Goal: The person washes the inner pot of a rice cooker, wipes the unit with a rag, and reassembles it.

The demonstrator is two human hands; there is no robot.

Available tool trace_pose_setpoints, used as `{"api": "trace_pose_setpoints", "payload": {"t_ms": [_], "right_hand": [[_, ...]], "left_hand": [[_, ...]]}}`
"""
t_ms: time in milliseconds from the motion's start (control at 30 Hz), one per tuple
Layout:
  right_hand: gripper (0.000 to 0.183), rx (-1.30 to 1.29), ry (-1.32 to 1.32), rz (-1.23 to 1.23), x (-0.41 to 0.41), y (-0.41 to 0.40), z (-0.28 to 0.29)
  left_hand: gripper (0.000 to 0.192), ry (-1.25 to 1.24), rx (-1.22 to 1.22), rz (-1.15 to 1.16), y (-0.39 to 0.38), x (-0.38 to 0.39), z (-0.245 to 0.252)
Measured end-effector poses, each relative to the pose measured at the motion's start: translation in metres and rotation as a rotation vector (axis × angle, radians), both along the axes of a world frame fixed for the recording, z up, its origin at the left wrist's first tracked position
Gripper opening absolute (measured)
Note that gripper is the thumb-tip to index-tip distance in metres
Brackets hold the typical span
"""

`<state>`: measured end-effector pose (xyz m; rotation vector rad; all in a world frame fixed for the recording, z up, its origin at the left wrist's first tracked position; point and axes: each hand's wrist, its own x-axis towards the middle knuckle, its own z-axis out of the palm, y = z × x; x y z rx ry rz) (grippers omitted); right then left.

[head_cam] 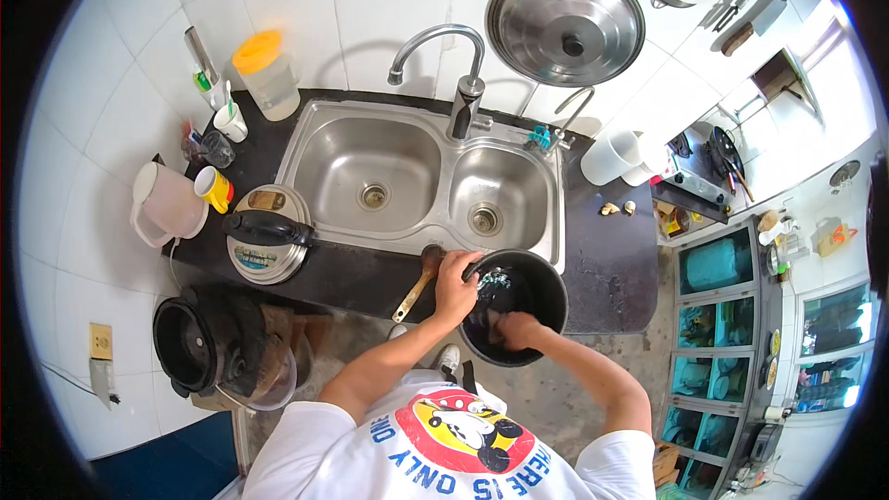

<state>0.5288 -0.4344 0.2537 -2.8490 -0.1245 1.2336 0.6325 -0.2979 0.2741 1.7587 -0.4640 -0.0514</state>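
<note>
A deep black inner pot (558, 295) stands tilted at the counter's front edge, partly overlapping the sink's near rim. At its left side, my left hand (455, 289) grips the rim, thumb over the edge. My right hand (519, 330) reaches down inside, against the near wall. Its fingertips are partly hidden, and whether they hold a cloth cannot be told. Light glints off the pot's inner surface beside my left fingers. Just left of that hand lies a ladle (414, 292) with a dark bowl and a pale handle.
Beyond the pot is a steel double-bowl sink (444, 173) with a curved faucet (467, 94). An electric cooker lid (267, 235) rests on the left counter near a yellow mug (215, 189) and a pink kettle (167, 201). White containers (611, 158) stand right. Below left sits a black cooker body (187, 347).
</note>
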Motion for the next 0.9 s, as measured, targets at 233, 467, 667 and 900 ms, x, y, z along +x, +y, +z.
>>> {"api": "trace_pose_setpoints", "payload": {"t_ms": [233,467,667,900], "right_hand": [[0.027,1.009,-0.269,-0.760,0.027,0.037,-0.015],[0.016,1.686,-0.678,-1.616,0.043,0.017,0.015],[0.023,1.320,-0.570,-1.242,0.042,0.045,0.021],[0.031,0.875,-0.094,-0.502,0.002,0.029,0.048]], "left_hand": [[0.034,-0.016,-0.028,-0.023,-0.004,-0.001,-0.007],[0.018,-0.025,-0.013,-0.023,0.000,0.002,-0.008],[0.029,0.149,-0.128,-0.028,-0.008,0.001,-0.018],[0.029,-0.029,0.072,-0.074,-0.007,0.002,-0.014]]}}
